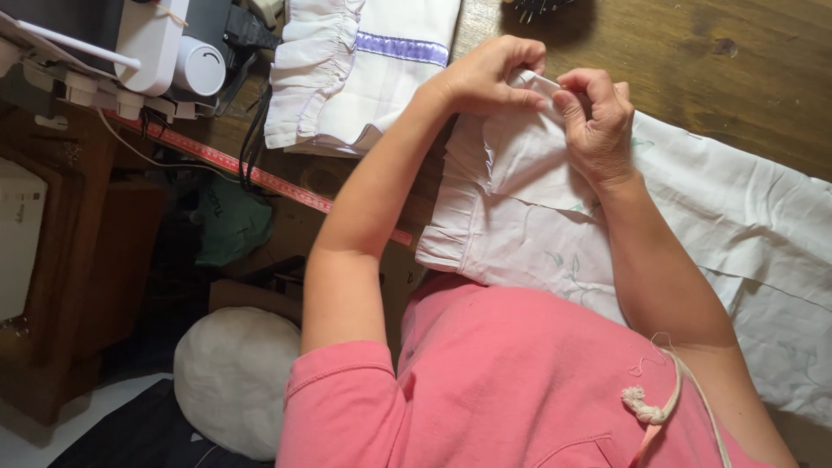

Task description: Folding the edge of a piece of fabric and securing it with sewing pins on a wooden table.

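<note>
Both hands, left hand point(485, 76) and right hand point(596, 121), pinch the white fabric point(537, 208) edge, fingers closed; keeping the fold taut between the 2 grips looks wise

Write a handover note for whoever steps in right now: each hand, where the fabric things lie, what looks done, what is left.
Left hand: pinching the top edge of the white cloth.
Right hand: gripping the same edge beside it; a thin white piece shows between the fingers.
White cloth: spread on the wooden table, floral print, hem folded at the near left.
Folded ruffled piece with purple trim: set aside, by the sewing machine.
Left: the pinched edge is unfinished, as far as visible.
</note>
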